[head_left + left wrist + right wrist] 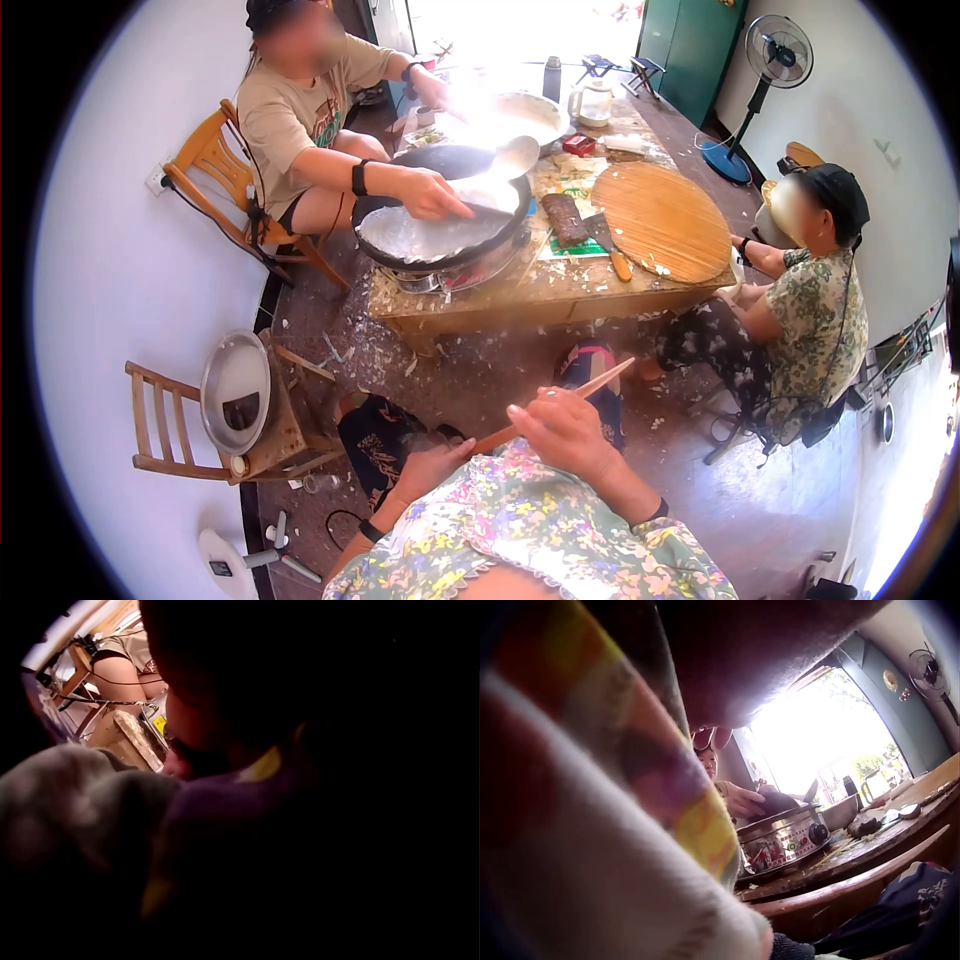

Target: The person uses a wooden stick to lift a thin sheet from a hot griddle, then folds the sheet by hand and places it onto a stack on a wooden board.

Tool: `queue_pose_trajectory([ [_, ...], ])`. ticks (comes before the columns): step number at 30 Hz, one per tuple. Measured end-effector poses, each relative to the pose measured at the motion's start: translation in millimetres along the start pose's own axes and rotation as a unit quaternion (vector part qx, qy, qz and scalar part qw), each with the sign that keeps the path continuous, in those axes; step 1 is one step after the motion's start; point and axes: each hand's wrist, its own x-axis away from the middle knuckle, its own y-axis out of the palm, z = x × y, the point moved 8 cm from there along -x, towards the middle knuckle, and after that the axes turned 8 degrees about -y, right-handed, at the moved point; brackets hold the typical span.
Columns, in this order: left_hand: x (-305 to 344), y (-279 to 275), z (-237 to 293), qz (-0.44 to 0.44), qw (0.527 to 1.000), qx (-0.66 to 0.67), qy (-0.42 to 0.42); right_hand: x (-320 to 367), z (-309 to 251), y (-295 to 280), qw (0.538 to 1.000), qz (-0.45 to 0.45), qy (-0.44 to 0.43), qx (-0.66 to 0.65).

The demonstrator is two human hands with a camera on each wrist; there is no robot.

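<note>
In the head view, a wooden stick (605, 377) slants up to the right in front of the person's floral top (500, 510). Its lower end is gripped by the left hand (435, 472), low and near the lap. The right hand (568, 432) has its fingers curled round the stick further along, with the tapered tip sticking out past them. Dark shadow and blurred cloth fill most of the left wrist view. Floral cloth (630, 787) covers much of the right wrist view, and the stick cannot be made out there.
Ahead stands a wooden table (480, 305) with a round black griddle (440, 262), a round board (665, 220), a scraper (607, 245) and a dark brown block (565, 220). One person works at the griddle; another sits at the right. A metal basin (236, 392) is at the left.
</note>
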Motion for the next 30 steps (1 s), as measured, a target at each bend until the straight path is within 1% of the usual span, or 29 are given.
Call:
queue_pose_trajectory([
  [3,1,1,-6,-0.016,0.999,-0.038,-0.019,-3,-3,2,1.000,0.008,-0.010,-0.004],
  [6,-1,5,-10,-0.018,0.998,-0.044,-0.032,-5,0,1,1.000,0.009,-0.008,0.000],
  [9,4,-3,-6,0.017,1.000,0.009,-0.020,-4,-2,-1,1.000,0.005,-0.003,0.002],
  [12,-7,-4,-20,0.082,0.996,0.034,-0.014,-2,1,-3,1.000,0.007,0.000,0.000],
  [13,-12,-4,-24,0.084,0.990,0.109,-0.023,-2,1,-3,1.000,0.008,0.000,0.003],
  [15,-32,-16,-22,0.086,0.962,0.257,-0.042,-1,2,-5,1.000,0.008,0.001,0.004],
  [17,-48,-27,-13,0.024,0.930,0.343,-0.127,-1,1,-5,1.000,0.010,0.002,0.001],
  [19,-63,-32,-4,-0.017,0.882,0.431,-0.190,-1,1,-8,1.000,0.011,0.001,0.001],
  [22,-86,-37,-3,-0.027,0.854,0.481,-0.197,2,1,-11,1.000,0.010,0.005,0.006],
  [23,-94,-39,0,-0.032,0.850,0.493,-0.181,3,1,-11,1.000,0.008,0.007,0.008],
  [26,-114,-42,13,-0.040,0.796,0.581,-0.166,5,6,-11,1.000,0.010,0.010,0.010],
  [29,-115,-41,23,-0.037,0.784,0.593,-0.179,5,5,-17,1.000,0.014,0.017,0.010],
  [30,-114,-40,25,-0.048,0.787,0.589,-0.175,6,5,-17,1.000,0.013,0.017,0.012],
])
